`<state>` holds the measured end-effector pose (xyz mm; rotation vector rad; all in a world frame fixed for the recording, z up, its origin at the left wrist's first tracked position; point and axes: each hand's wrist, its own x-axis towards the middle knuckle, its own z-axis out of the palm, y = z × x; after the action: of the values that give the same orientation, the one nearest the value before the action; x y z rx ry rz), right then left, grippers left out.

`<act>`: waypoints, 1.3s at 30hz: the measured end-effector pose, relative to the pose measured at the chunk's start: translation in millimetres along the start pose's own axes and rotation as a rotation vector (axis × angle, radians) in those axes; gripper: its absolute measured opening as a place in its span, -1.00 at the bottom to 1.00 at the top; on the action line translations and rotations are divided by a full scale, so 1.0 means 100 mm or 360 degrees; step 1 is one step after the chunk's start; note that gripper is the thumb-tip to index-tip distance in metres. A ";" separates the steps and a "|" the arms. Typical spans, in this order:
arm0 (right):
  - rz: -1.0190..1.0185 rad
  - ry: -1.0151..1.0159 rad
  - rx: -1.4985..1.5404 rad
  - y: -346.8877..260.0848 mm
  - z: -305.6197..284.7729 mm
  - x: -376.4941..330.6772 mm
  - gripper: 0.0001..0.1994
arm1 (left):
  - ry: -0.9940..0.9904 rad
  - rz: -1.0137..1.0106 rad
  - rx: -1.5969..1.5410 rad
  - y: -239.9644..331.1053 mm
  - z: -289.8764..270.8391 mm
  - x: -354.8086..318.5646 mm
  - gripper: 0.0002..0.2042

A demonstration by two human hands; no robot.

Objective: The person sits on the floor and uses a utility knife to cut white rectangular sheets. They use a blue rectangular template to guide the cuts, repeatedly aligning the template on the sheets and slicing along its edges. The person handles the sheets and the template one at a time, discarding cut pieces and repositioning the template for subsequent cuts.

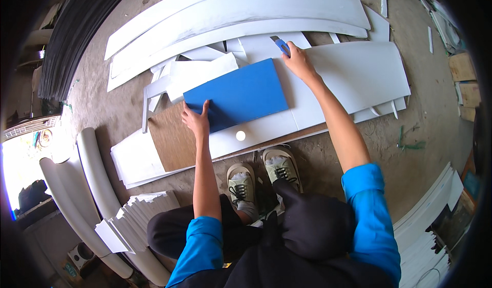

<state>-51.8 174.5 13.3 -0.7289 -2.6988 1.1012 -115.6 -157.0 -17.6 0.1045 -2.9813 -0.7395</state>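
Observation:
A blue rectangular board (243, 94) lies at a slant over a long white sheet (353, 73) and a brown wooden board (171, 139). My left hand (196, 118) rests at the blue board's left end, thumb on its top and fingers at its edge; it presses there rather than wrapping round. Beyond the board's far right corner, my right hand (298, 61) is closed round a blue utility knife (281, 45). The knife's tip points away to the far left, above the white sheets. A round white spot (240, 136) shows on the white sheet near the board's near edge.
Long white sheets (241, 11) are piled across the far side, with white offcuts (200, 73) beneath. Stacked white pieces (138, 219) and large white rolls (97, 175) stand at the near left. Dark strips (72, 42) lie far left. My shoes (241, 185) are close to the sheet's near edge.

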 end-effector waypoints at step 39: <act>0.0508 -0.0005 0.0865 0.29 0.06 -1.74 -0.70 | 0.0216 -0.0075 0.0133 -0.19 0.00 -0.54 -0.31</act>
<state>109.6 104.4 -1.7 -1.0582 -2.1545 1.7988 -61.0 -169.5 -28.8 0.2205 -2.8888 -0.5872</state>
